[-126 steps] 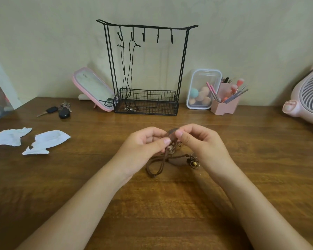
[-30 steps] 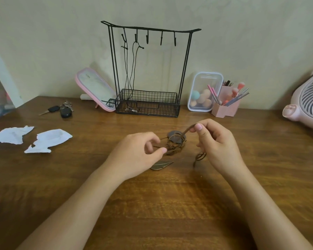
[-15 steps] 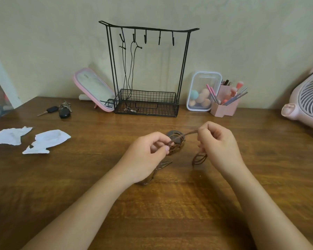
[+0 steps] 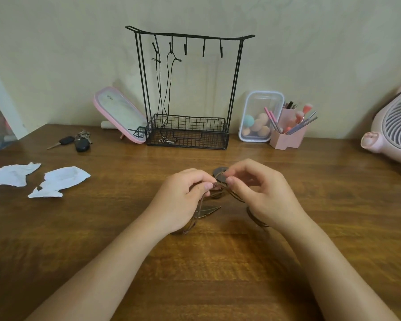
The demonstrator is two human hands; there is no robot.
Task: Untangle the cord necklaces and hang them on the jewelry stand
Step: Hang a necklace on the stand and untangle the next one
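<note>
A tangle of brown cord necklaces (image 4: 220, 189) lies on the wooden table between my hands. My left hand (image 4: 183, 200) pinches the cords at the knot, and a leaf-shaped pendant (image 4: 207, 210) hangs just below it. My right hand (image 4: 262, 198) pinches the cord next to a round dark pendant (image 4: 219, 173); a cord loop (image 4: 256, 220) trails under that wrist. The black wire jewelry stand (image 4: 188, 89) rises at the back against the wall. Two black cord necklaces (image 4: 166, 89) hang from its two leftmost hooks, their pendants resting in the basket base.
A pink mirror (image 4: 119, 114) leans left of the stand. Keys (image 4: 75, 141) and torn paper pieces (image 4: 58, 180) lie at the left. A clear box of sponges (image 4: 259, 117) and a pink brush holder (image 4: 288, 133) stand right of the stand. A pink fan (image 4: 394, 133) sits far right.
My hands have come closer together over the tangle. My right hand has dropped from holding a cord stretched up to pinching beside the round pendant. The leaf pendant now shows below my left hand.
</note>
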